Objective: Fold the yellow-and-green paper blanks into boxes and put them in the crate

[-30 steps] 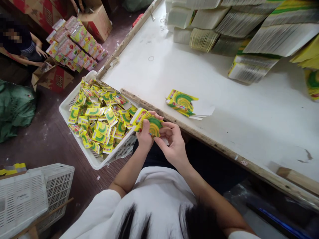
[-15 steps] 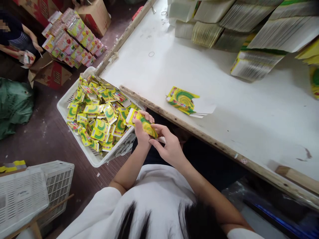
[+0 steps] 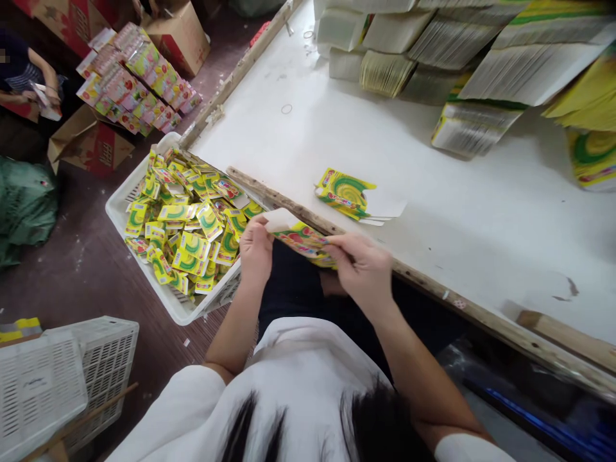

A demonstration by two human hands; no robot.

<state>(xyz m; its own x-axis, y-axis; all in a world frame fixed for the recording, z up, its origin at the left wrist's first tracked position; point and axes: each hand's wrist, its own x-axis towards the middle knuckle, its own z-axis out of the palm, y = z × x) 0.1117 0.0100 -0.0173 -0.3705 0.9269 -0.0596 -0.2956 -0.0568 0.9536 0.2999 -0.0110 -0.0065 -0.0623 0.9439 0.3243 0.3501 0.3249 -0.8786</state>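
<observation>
A small yellow and green printed carton [image 3: 304, 239] with a white flap stretches between my two hands, just off the table's front edge. My left hand [image 3: 256, 247] pinches its white flap end, fingers closed. At the other end, my right hand [image 3: 363, 264] grips the printed part between thumb and fingers. Close beyond them on the white table [image 3: 269, 138] lies a small pile of similar flat cartons [image 3: 345, 194], white flaps fanned to the right. Left of my left hand stands a white plastic crate [image 3: 179, 316] heaped with small yellow cartons [image 3: 195, 247].
Bundles of stacked cartons [image 3: 436, 42] fill the back right of the table. A wooden strip [image 3: 289, 202] edges its front. White crates [image 3: 103, 359] stand lower left, near a green sack [image 3: 24, 205]. Pink boxes [image 3: 144, 77] are piled behind, beside a seated person's arm [image 3: 45, 70].
My hands have moved apart and the carton now spans between them, its red lettered side showing. Before, it was held close in my left hand with my right fingers at its end.
</observation>
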